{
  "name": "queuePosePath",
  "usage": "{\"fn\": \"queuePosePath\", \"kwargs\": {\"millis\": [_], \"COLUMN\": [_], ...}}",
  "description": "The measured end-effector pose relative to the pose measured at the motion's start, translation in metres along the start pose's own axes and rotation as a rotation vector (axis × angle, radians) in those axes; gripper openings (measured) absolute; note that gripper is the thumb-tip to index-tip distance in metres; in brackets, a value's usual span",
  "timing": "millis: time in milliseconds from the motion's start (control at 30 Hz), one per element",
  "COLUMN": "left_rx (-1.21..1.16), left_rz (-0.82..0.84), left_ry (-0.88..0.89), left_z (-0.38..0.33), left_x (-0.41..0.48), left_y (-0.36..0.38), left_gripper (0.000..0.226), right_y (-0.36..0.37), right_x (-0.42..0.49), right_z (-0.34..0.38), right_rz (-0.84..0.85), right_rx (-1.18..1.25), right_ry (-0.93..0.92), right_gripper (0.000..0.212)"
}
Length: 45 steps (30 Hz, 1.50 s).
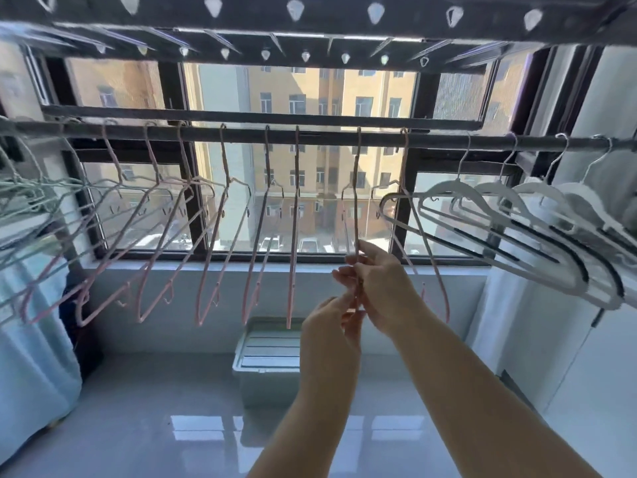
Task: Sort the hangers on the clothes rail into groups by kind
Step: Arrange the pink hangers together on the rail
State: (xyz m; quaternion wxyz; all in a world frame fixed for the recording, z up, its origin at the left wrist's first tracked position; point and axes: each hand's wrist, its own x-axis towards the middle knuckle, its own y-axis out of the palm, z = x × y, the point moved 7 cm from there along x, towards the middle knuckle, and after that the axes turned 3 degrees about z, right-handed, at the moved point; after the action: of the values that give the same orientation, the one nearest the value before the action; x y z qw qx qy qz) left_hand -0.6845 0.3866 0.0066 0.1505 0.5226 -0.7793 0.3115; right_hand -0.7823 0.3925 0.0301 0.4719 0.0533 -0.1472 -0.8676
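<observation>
A dark clothes rail runs across the window. Several thin pink hangers hang along its middle. Pale green wire hangers bunch at the far left. Several thick white hangers with dark strips crowd the right end. One pink hanger hangs edge-on near the centre. My right hand pinches its lower part. My left hand, just below and left, holds its bottom edge with curled fingers. Another pink hanger hangs just right of my hands.
An overhead drying rack with peg holes spans the top. A grey lidded plastic box stands on the shiny floor under the window. A light blue cloth hangs at the left, and white cabinets stand at the right.
</observation>
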Motion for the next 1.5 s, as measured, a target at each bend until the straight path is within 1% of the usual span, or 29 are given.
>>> {"fn": "queuePosePath", "kwargs": {"millis": [100,233,300,333,367,400,433,467,500,533,567,600,633,700,767,833,900,1033,1100,1167,1333,1500], "left_rx": [-0.056,-0.082,-0.097,-0.082,-0.048,-0.012,0.015,0.032,0.043,0.051,0.060,0.069,0.076,0.082,0.080,0.066,0.054,0.085,0.088,0.092,0.094,0.096], "left_rz": [0.023,0.050,0.076,0.090,0.081,0.031,-0.049,-0.136,-0.209,-0.253,-0.264,-0.240,-0.192,-0.112,-0.082,-0.067,-0.056,-0.080,-0.082,-0.080,-0.080,-0.106], "left_ry": [-0.013,-0.010,-0.012,-0.006,0.014,0.053,0.099,0.133,0.148,0.145,0.125,0.089,0.045,-0.023,-0.045,-0.045,-0.044,0.002,0.011,0.017,0.015,-0.005], "left_z": [-0.002,-0.002,-0.001,-0.001,-0.002,-0.003,-0.004,-0.004,-0.002,0.002,0.008,0.016,0.025,0.043,0.053,0.056,0.054,0.042,0.039,0.035,0.028,0.019], "left_x": [0.001,0.002,0.000,-0.003,-0.006,-0.009,-0.013,-0.016,-0.018,-0.019,-0.019,-0.018,-0.017,-0.018,-0.018,-0.017,-0.015,-0.009,-0.008,-0.007,-0.009,-0.011], "left_y": [0.004,0.007,0.008,0.007,0.002,-0.007,-0.019,-0.032,-0.043,-0.052,-0.057,-0.059,-0.058,-0.056,-0.056,-0.056,-0.055,-0.053,-0.049,-0.046,-0.036,-0.027], "left_gripper": [0.037,0.034,0.036,0.039,0.042,0.044,0.044,0.044,0.044,0.045,0.048,0.051,0.054,0.054,0.046,0.035,0.030,0.031,0.030,0.028,0.027,0.025], "right_y": [-0.004,-0.006,-0.006,-0.007,-0.008,-0.009,-0.007,0.001,0.014,0.028,0.041,0.053,0.062,0.072,0.076,0.074,0.072,0.062,0.057,0.053,0.043,0.033], "right_x": [0.001,0.001,-0.001,-0.002,-0.004,-0.008,-0.013,-0.022,-0.031,-0.038,-0.040,-0.039,-0.035,-0.023,-0.012,-0.005,-0.004,-0.004,-0.002,-0.001,-0.002,0.000], "right_z": [0.003,0.005,0.004,0.004,0.006,0.010,0.016,0.024,0.030,0.030,0.025,0.017,0.007,-0.013,-0.030,-0.040,-0.042,-0.039,-0.035,-0.032,-0.029,-0.026], "right_rz": [-0.001,-0.005,-0.007,-0.024,-0.063,-0.123,-0.183,-0.213,-0.203,-0.160,-0.100,-0.041,0.004,0.066,0.076,0.047,0.007,-0.055,-0.067,-0.067,-0.049,-0.037], "right_rx": [-0.008,-0.053,-0.082,-0.160,-0.331,-0.558,-0.764,-0.897,-0.959,-0.983,-0.992,-0.986,-0.959,-0.822,-0.687,-0.594,-0.536,-0.476,-0.453,-0.454,-0.465,-0.480], "right_ry": [-0.003,0.007,0.011,-0.003,-0.038,-0.102,-0.209,-0.355,-0.484,-0.562,-0.580,-0.546,-0.482,-0.329,-0.214,-0.161,-0.159,-0.195,-0.207,-0.206,-0.203,-0.202], "right_gripper": [0.041,0.042,0.042,0.043,0.044,0.046,0.048,0.049,0.048,0.049,0.049,0.050,0.052,0.054,0.053,0.048,0.047,0.041,0.045,0.046,0.032,0.037]}}
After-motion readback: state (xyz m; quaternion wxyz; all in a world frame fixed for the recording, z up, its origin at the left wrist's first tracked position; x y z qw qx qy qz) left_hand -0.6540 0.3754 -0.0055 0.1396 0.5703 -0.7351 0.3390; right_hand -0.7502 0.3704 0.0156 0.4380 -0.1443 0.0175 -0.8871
